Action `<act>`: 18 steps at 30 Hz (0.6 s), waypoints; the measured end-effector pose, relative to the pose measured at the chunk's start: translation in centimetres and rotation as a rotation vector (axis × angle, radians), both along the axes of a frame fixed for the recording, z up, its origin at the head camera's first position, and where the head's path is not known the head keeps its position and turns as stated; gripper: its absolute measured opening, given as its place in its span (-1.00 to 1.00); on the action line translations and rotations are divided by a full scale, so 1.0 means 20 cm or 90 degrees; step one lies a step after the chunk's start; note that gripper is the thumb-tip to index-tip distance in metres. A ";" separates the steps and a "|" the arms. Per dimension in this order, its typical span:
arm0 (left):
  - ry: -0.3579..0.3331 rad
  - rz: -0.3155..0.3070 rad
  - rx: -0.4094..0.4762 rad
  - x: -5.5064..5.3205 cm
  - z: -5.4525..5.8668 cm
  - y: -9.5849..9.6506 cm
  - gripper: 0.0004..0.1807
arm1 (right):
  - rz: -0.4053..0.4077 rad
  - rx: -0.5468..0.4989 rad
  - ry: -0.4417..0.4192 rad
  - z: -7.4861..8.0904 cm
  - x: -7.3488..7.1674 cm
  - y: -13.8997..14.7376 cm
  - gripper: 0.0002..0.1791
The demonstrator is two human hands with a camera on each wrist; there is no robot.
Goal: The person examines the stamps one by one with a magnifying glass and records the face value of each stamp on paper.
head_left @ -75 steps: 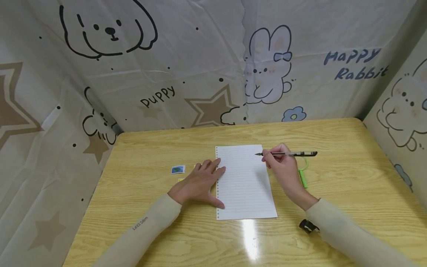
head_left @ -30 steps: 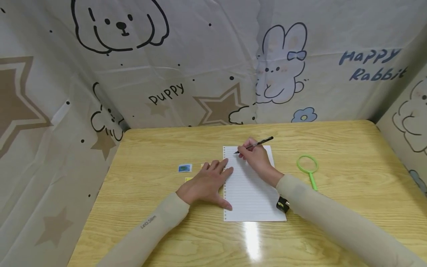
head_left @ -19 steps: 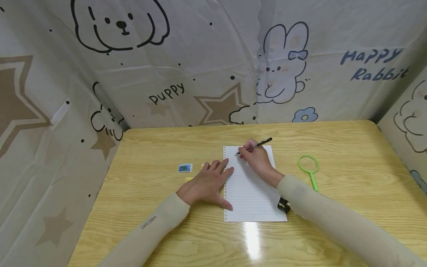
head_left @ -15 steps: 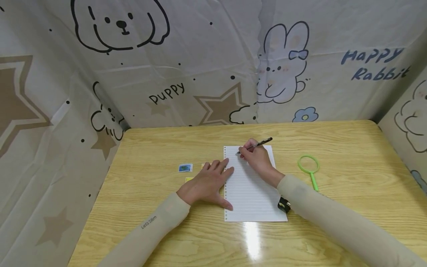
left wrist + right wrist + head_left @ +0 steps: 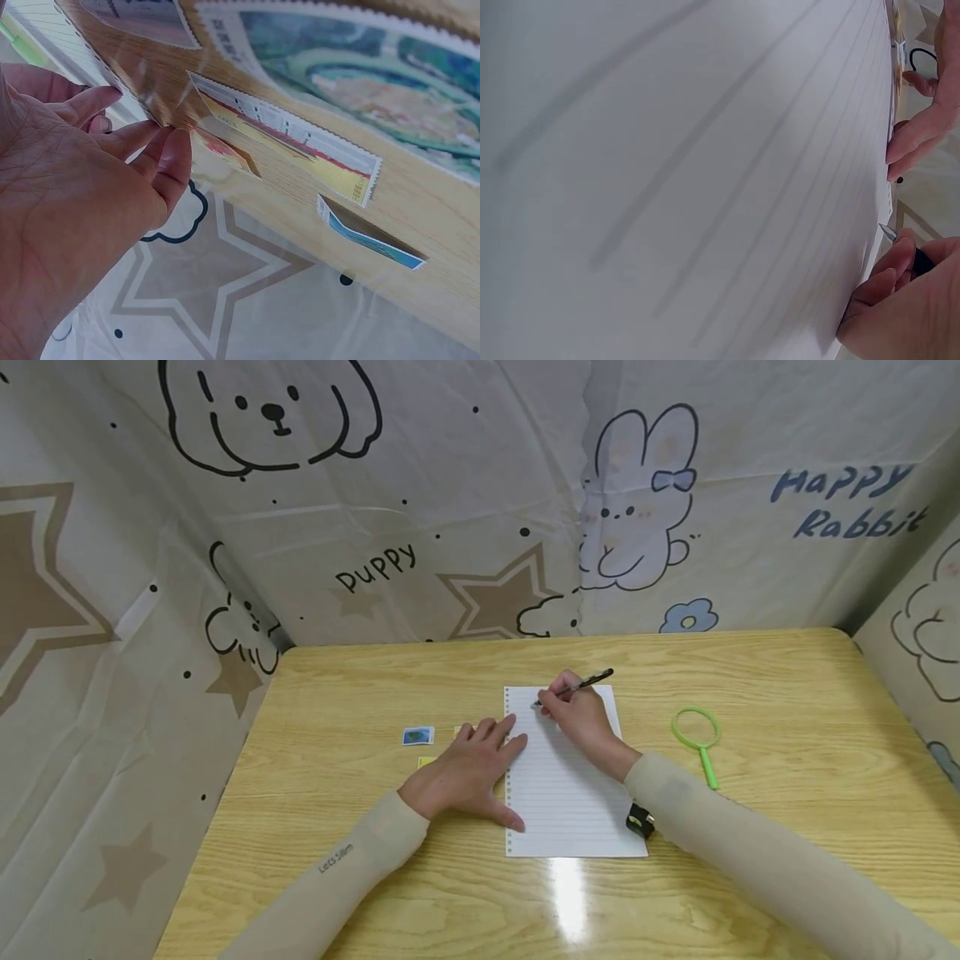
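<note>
A sheet of lined paper [image 5: 570, 793] with punched holes down its left side lies on the wooden table. My left hand [image 5: 465, 772] rests with spread fingers along that left edge, fingertips on the paper. In the left wrist view, several postage stamps, among them a yellow-and-grey stamp [image 5: 285, 139], lie about the left hand [image 5: 90, 180]. My right hand [image 5: 577, 714] pinches a black pen [image 5: 592, 679], whose tip meets the upper left lines of the sheet. The right wrist view shows the metal pen tip [image 5: 887, 233] close to the paper; any writing is too small to make out.
A green magnifying glass [image 5: 696, 727] lies to the right of the sheet. Left of my left hand sits a blue stamp [image 5: 417, 736]; a yellow stamp [image 5: 426, 762] is partly hidden by the hand. A small black device [image 5: 640, 821] is at the right wrist. Patterned cloth [image 5: 465, 510] stands behind the table.
My right hand has moved left from the sheet's right edge to its upper left lines, tilting the pen. The magnifying glass has come fully into view. My left hand has stayed on the paper's edge.
</note>
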State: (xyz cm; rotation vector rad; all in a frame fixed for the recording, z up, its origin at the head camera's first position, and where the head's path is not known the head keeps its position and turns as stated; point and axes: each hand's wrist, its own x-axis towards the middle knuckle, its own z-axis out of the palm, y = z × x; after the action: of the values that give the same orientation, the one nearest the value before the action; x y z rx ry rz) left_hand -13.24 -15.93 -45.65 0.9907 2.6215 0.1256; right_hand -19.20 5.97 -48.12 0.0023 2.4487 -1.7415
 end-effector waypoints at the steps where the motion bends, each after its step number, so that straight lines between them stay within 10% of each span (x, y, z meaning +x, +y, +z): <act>1: 0.000 0.000 0.000 0.00 0.00 0.00 0.38 | 0.000 0.002 0.001 0.00 0.00 0.00 -0.84; 18: 0.015 -0.009 -0.008 0.00 0.00 0.00 0.36 | 0.006 0.033 0.010 0.01 0.01 0.01 -0.83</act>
State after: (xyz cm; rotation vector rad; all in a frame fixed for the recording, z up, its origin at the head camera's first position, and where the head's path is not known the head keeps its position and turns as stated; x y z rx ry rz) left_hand -13.16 -15.87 -45.67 1.0121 2.6324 0.0952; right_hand -19.09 6.09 -47.99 -0.0174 2.5004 -1.6797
